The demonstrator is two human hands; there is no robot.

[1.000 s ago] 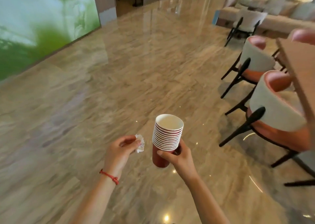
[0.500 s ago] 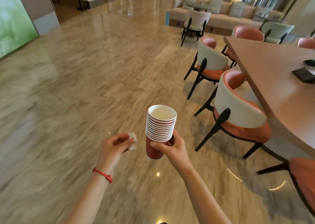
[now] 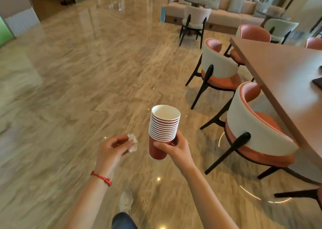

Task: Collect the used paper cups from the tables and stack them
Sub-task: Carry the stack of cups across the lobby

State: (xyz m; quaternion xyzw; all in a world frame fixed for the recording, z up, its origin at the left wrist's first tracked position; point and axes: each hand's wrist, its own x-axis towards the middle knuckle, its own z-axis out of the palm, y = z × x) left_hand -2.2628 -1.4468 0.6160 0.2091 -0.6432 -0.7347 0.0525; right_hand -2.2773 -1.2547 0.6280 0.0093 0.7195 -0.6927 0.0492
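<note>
A stack of several red paper cups (image 3: 163,127) with white rims stands upright in the air at centre. My right hand (image 3: 174,147) grips the bottom cup, thumb across its front. The top cup looks empty inside. To the left, my left hand (image 3: 113,148) pinches a small crumpled white paper scrap (image 3: 133,142) between thumb and fingers. A red string bracelet sits on the left wrist. Both hands are held over the marble floor, apart from each other.
A long brown table (image 3: 278,75) runs along the right, with a dark flat object (image 3: 318,82) at its edge. Several orange and white chairs (image 3: 257,133) stand along its near side. A sofa (image 3: 223,11) lies at the back. My shoe (image 3: 126,201) shows below.
The view has swung right, bringing the table and chairs closer. The green wall has slid out at left. Both hands keep the same hold on the cups and the paper scrap.
</note>
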